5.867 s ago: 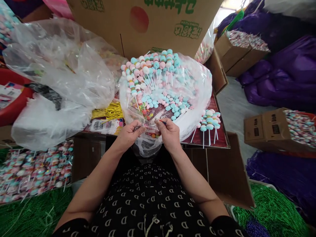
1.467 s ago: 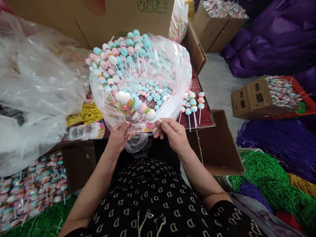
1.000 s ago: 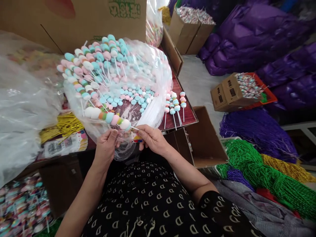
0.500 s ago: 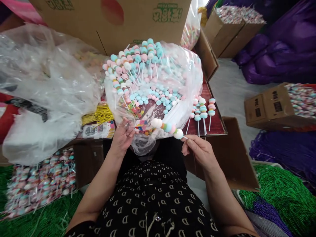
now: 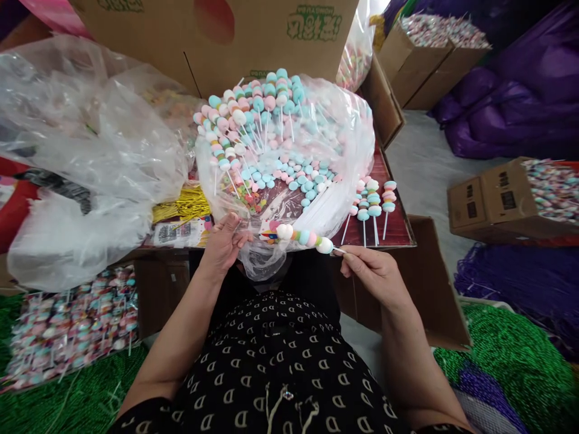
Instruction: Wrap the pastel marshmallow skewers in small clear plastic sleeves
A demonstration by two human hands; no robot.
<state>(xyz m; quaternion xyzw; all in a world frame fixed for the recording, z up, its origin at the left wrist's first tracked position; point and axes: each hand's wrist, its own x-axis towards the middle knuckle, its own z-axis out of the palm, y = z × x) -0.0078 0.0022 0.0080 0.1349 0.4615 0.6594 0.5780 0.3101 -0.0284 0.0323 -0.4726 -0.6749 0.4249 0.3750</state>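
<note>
My right hand (image 5: 373,270) pinches the white stick of a marshmallow and gummy skewer (image 5: 307,237), held nearly level in front of my body. White, pink, blue and orange-green pieces are threaded along it. My left hand (image 5: 225,241), fingers closed, grips the edge of a small clear wrapper bag (image 5: 268,228) with a colourful print. The skewer's far tip meets the printed part of this bag; whether it is inside or only in front of it, I cannot tell. Behind both hands, a large plastic bag (image 5: 357,150) holds finished skewers, loose marshmallows (image 5: 304,181) and gummies (image 5: 248,199).
Several skewers (image 5: 374,199) lie at the table's right edge (image 5: 398,232). Gold twist ties (image 5: 183,204) and a printed packet (image 5: 178,232) lie left. A cardboard box (image 5: 266,36) stands behind. Wrapped skewers (image 5: 76,325) are low left, and an open carton (image 5: 434,283) is low right.
The skewer has levelled out and its far tip has come down slightly against the printed wrapper. My right hand has shifted a little to the right. The camera view has moved slightly.
</note>
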